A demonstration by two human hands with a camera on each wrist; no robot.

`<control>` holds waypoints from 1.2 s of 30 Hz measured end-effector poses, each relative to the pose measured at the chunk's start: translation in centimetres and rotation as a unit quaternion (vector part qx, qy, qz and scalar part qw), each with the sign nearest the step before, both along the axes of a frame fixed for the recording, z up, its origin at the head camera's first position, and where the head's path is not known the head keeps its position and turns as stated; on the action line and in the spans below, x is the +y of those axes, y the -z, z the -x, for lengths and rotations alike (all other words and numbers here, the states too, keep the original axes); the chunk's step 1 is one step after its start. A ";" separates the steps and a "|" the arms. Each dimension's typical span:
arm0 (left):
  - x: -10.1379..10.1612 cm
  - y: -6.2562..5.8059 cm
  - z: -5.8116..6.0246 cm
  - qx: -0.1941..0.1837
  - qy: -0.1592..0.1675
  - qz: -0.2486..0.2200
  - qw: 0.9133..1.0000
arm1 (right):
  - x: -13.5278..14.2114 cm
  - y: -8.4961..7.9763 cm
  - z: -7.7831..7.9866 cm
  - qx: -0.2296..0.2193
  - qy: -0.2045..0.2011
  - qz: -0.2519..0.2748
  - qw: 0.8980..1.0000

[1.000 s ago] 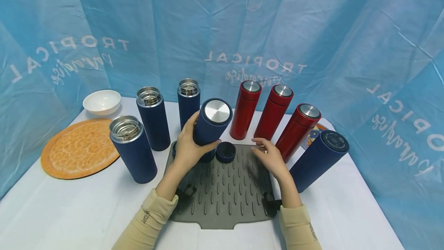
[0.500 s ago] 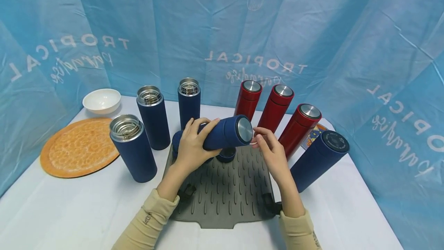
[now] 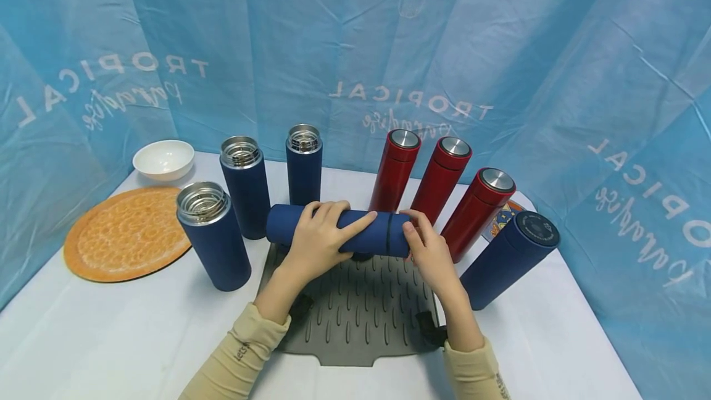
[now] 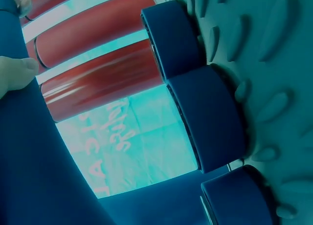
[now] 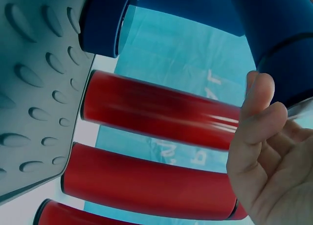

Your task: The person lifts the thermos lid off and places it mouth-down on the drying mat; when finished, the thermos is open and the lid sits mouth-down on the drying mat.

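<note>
A dark blue thermos [image 3: 363,236] lies level in the air above the grey ridged mat [image 3: 355,313]. My left hand [image 3: 313,242] grips its body from the near side. At the right end, my right hand [image 3: 436,258] holds the thermos lid [image 3: 397,236] with fingers and thumb; the right wrist view shows curled fingertips against the lid [image 5: 288,71]. A dark seam runs between lid and body. Under the thermos, several loose blue lids stand on the mat, among them a near lid [image 4: 210,120] and another lid [image 4: 176,39]; the thermos mostly hides them in the head view.
Three blue thermoses with bare steel mouths, one in front [image 3: 213,239], stand at left. Red thermoses [image 3: 441,178] stand back right, beside a blue thermos [image 3: 511,261] with a printed dark end facing up. A white bowl [image 3: 163,160] and orange placemat [image 3: 128,233] lie far left.
The left hand has tipped the thermos from its steel end facing the head camera to lying level, that end pointing right. The right hand has come up to the lid and taken hold.
</note>
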State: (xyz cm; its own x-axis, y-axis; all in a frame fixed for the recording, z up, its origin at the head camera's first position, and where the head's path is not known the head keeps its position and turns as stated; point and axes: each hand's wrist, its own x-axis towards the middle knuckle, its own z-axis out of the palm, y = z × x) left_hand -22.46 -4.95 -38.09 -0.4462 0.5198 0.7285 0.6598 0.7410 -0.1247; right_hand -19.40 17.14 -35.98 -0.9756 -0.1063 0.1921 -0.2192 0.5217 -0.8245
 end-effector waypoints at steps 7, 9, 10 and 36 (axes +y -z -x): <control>0.0 -0.2 -0.4 -0.021 -0.005 0.026 0.999 | -0.5 0.2 -0.1 -0.043 0.000 -0.003 0.999; 0.0 -0.3 -0.5 -0.028 -0.007 0.034 0.999 | -0.5 0.2 0.0 -0.051 -0.004 0.010 0.999; -0.1 -0.4 -0.6 -0.029 -0.007 0.038 0.999 | -0.5 0.3 0.0 -0.053 -0.008 0.017 0.998; -0.5 -0.6 -0.4 0.016 -0.009 0.042 0.999 | 0.7 2.6 1.2 0.128 -0.140 0.066 0.980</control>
State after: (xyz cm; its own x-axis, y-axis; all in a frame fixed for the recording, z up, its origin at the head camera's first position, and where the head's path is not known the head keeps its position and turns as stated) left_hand -22.08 -5.47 -37.48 -0.4330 0.5715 0.6970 0.6402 0.7394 -0.2085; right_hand -20.56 17.80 -38.62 -0.8303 -0.3201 0.4563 -0.5461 0.3037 -0.7807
